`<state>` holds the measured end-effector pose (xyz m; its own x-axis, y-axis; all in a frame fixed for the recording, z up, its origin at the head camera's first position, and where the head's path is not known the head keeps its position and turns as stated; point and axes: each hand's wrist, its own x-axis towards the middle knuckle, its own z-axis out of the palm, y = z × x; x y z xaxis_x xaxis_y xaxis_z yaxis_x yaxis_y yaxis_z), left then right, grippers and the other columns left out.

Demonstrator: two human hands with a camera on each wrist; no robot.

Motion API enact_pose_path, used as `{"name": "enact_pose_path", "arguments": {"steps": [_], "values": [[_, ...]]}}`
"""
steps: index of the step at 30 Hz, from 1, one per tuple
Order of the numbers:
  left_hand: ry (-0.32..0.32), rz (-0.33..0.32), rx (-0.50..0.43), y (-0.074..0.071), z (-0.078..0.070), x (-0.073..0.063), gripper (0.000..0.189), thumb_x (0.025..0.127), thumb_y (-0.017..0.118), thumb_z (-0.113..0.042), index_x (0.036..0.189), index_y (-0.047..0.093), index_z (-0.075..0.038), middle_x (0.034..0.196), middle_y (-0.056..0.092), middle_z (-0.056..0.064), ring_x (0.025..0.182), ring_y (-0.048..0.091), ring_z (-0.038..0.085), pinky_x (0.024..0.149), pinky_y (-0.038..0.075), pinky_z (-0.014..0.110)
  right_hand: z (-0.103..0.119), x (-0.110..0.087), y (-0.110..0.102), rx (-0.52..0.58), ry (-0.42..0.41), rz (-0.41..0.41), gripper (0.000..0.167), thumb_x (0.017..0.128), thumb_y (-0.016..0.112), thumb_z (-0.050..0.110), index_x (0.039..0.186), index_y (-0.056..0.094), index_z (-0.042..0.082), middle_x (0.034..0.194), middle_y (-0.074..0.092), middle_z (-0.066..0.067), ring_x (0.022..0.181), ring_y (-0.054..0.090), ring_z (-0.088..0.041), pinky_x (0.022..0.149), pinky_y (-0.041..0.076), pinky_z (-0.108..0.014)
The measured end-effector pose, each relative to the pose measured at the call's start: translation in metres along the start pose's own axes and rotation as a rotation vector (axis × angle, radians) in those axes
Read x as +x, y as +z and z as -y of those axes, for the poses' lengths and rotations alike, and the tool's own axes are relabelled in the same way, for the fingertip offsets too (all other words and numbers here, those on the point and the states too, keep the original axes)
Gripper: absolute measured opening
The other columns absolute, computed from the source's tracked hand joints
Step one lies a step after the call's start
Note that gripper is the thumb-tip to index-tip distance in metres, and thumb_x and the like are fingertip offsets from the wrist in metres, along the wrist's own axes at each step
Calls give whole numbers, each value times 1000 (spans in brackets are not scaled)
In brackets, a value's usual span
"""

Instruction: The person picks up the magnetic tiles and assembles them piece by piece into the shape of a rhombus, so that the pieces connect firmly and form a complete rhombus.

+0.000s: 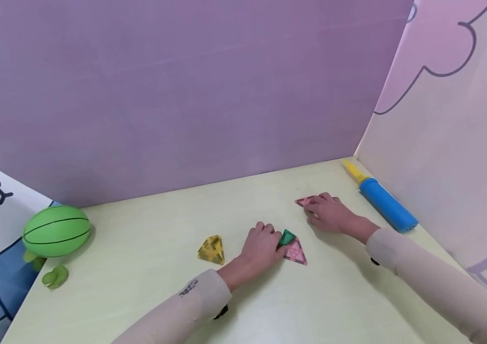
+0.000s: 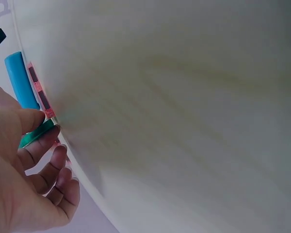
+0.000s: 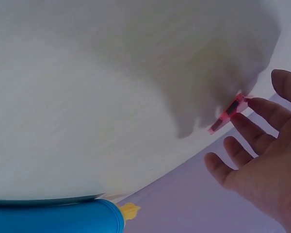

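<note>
My left hand [image 1: 262, 248] pinches a green triangular magnetic tile [image 1: 287, 237] between thumb and forefinger. In the left wrist view that green tile [image 2: 38, 134] shows edge-on between the fingertips. Against it, a pink triangular magnetic tile [image 1: 296, 252] lies on the table, partly covered by the green one and the thumb. Farther back, my right hand [image 1: 330, 213] touches a second pink triangular tile [image 1: 305, 201] with its fingertips. From the right wrist, the fingers reach that pink tile [image 3: 228, 114] while the thumb stands apart from it.
A yellow pyramid-like magnetic tile piece [image 1: 211, 250] stands left of the left hand. The blue hand pump [image 1: 387, 203] with a yellow nozzle lies along the right wall. A green balloon-like ball [image 1: 57, 231] and a small green toy [image 1: 55, 277] sit at the table's left edge.
</note>
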<state>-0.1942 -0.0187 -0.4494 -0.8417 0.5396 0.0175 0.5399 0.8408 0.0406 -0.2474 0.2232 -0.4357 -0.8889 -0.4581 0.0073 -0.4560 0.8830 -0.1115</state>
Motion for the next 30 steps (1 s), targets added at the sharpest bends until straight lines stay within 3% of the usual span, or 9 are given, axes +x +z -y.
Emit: {"name": "enact_pose_path", "arguments": {"steps": [5,14,21,30], "values": [[-5,3,-1,1,0,0,38,98,59,-48,112,72,-15,102,65,1,90,47,20,80,45,35,3,-9,-3,31,-26,-43,29,96,65,22,121,70,8,132,62,-20,122,51,-44,93,47,-66],[-1,9,3,2,-2,0,41,98,56,-52,106,72,-15,94,62,1,86,44,19,77,42,34,-14,-5,3,70,27,25,48,103,54,24,147,49,7,149,48,-25,139,36,-51,105,37,-70],[-6,-10,39,3,-5,1,40,98,58,-51,104,73,-14,91,61,1,86,43,20,77,43,34,-16,-19,8,41,11,-5,47,101,59,29,143,55,9,139,57,-20,131,44,-46,101,41,-67],[-14,21,59,-1,-6,4,41,97,57,-52,104,73,-15,91,62,0,85,44,20,78,44,35,-5,-45,10,77,-28,-30,49,98,64,31,142,57,10,131,59,-18,123,49,-40,97,45,-62]]}}
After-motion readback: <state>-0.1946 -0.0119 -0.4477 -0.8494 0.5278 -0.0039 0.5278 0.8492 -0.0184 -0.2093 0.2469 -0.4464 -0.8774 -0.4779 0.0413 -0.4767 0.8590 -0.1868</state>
